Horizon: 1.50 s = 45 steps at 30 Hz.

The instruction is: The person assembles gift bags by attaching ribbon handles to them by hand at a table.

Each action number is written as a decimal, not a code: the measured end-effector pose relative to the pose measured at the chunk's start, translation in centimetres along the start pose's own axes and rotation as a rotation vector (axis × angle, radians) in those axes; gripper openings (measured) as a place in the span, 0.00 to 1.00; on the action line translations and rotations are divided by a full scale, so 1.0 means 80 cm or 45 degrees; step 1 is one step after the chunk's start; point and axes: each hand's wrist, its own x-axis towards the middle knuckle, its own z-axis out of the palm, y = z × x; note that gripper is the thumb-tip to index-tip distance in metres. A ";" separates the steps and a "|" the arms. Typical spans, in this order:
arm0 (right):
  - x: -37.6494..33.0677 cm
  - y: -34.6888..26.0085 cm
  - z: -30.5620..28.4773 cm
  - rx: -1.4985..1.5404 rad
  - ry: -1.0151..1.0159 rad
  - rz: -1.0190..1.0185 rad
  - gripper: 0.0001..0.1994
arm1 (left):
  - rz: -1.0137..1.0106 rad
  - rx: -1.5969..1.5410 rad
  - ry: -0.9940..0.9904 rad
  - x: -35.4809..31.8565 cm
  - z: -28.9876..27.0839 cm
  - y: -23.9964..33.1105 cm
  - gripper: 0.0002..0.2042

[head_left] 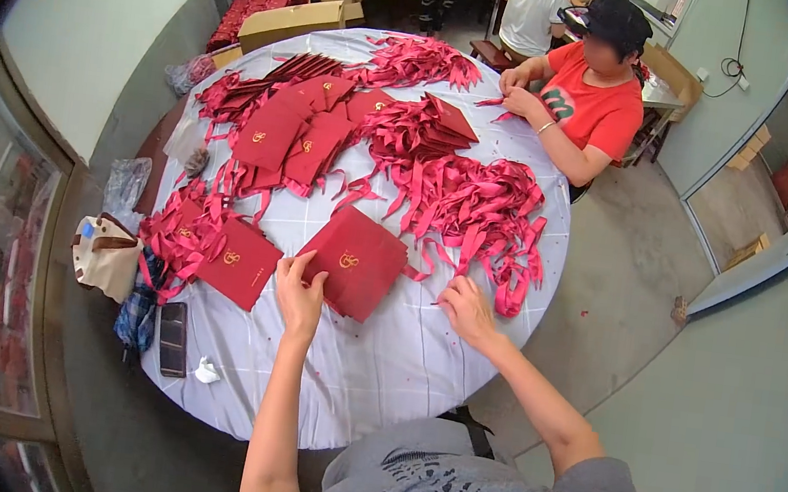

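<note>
In front of me a flat dark red paper bag (pixel 355 266) with a gold emblem lies tilted on the round table, seemingly on top of others. My left hand (pixel 298 288) grips its left edge, fingers curled and thumb over the top. At the lower edge of a big heap of pinkish-red ribbons (pixel 487 208), my right hand (pixel 467 309) is closed in a pinch, with a ribbon end at its fingertips. Left of my left hand rests another red bag (pixel 240 262), partly under a bunch of ribbons (pixel 184 230).
More red bags (pixel 270 132) and ribbon piles cover the far half of the white-clothed table (pixel 378 372). A phone (pixel 173 339), crumpled tissue (pixel 206 371), umbrella (pixel 139 303) and cream bag (pixel 105 257) line the left edge. A co-worker (pixel 580 97) handles ribbon at far right.
</note>
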 end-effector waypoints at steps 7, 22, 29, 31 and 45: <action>0.036 -0.111 -0.052 0.663 0.007 0.143 0.04 | 0.125 -0.177 -0.169 -0.039 -0.061 0.040 0.11; 0.037 -0.176 0.005 0.582 -0.121 -0.103 0.06 | 0.469 0.484 -0.237 -0.110 -0.092 0.062 0.11; 0.047 -0.179 0.016 0.604 -0.053 -0.095 0.07 | 0.543 0.457 -0.225 -0.108 -0.090 0.055 0.15; 0.047 -0.176 0.019 0.607 -0.068 -0.080 0.06 | 0.578 0.474 -0.241 -0.101 -0.092 0.056 0.15; 0.061 -0.182 0.014 0.915 -0.188 0.155 0.08 | 0.178 -0.149 -0.412 -0.065 -0.109 0.018 0.06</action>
